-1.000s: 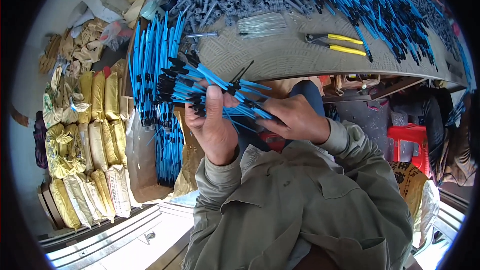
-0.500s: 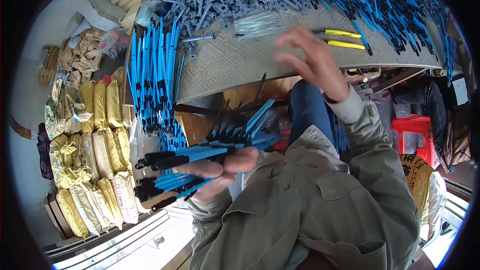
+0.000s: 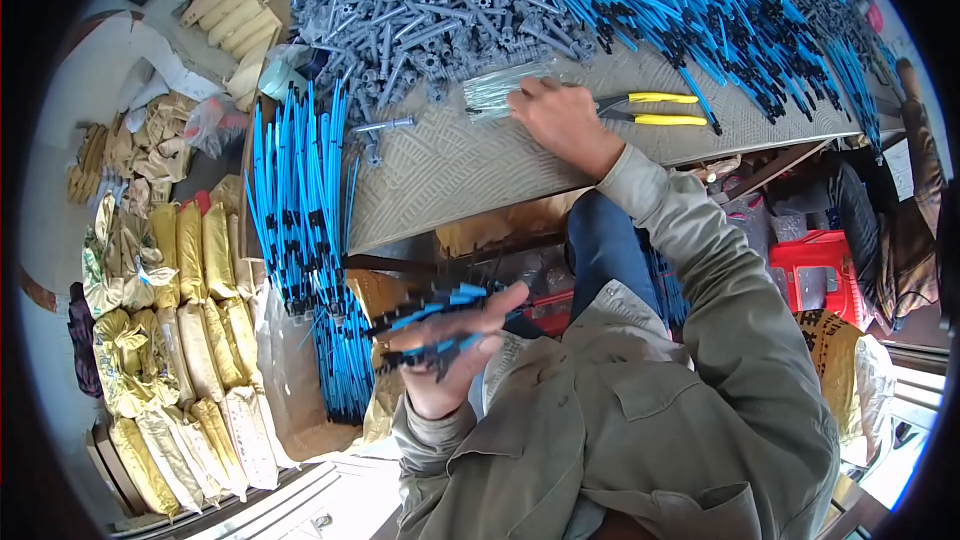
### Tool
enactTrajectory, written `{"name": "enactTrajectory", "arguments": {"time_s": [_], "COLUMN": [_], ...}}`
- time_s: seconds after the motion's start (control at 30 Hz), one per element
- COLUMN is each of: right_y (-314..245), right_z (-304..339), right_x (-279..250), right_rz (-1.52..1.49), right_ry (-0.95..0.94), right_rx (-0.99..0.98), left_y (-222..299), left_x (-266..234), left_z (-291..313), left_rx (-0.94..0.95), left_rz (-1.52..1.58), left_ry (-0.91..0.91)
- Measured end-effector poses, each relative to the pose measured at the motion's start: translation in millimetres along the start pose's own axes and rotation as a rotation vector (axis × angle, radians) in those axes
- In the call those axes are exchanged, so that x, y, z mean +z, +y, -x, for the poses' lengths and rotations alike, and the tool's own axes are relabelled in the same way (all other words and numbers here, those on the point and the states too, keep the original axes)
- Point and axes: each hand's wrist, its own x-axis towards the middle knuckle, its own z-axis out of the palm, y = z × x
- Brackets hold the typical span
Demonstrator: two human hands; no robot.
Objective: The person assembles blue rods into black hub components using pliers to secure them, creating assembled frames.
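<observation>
A bundle of short blue rods with black ends (image 3: 462,294) lies across my left hand (image 3: 448,375), closed around it in front of my lap. The bundle is smeared by motion. My right hand (image 3: 568,125) rests on the table, its fingers bent down onto the right end of a flat bunch of thin, pale wires (image 3: 490,92). The fingertips are partly hidden, but they press on the wires. Just right of that hand lie pliers with yellow handles (image 3: 668,120), apart from it.
Grey plastic bolt-like pieces (image 3: 430,10) heap on the patterned table (image 3: 430,180). More blue rods lie at the back right (image 3: 690,10) and hang off the left edge (image 3: 300,180). Yellow sacks (image 3: 190,250) stack at left; a red stool (image 3: 815,250) stands at right.
My right hand has come down and left from above the table onto the pale wires. My left hand, still holding the rods, has turned and shifted slightly. The view has tilted a little.
</observation>
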Motion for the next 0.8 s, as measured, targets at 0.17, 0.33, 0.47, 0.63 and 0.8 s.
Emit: {"name": "enactTrajectory", "arguments": {"time_s": [0.17, 0.33, 0.47, 0.63, 0.8], "right_y": [-14.8, -74.5, -86.0, -100.9, -114.3], "right_z": [11.7, 42.4, 69.7, 98.1, 134.8], "right_x": [-66.2, -38.2, -64.1, -31.5, -14.8], "right_rz": [-1.308, -1.729, -1.739, -2.497, -2.503], "right_ry": [-0.055, -0.355, -0.576, -0.717, -0.844], "right_rx": [-0.067, -0.343, -0.173, -0.089, 0.156], "left_y": [1.4, 32.5, 58.5, 72.7, 74.4], "left_x": [6.9, 6.2, 11.3, 16.6, 17.9], "left_z": [-29.6, -46.1, -58.9, -60.7, -66.3], "left_rx": [-0.184, -0.072, -0.354, -0.409, -0.361], "left_rz": [-0.031, -0.194, -0.106, -0.170, -0.180], "left_ry": [0.046, -0.085, -0.133, 0.021, 0.016]}}
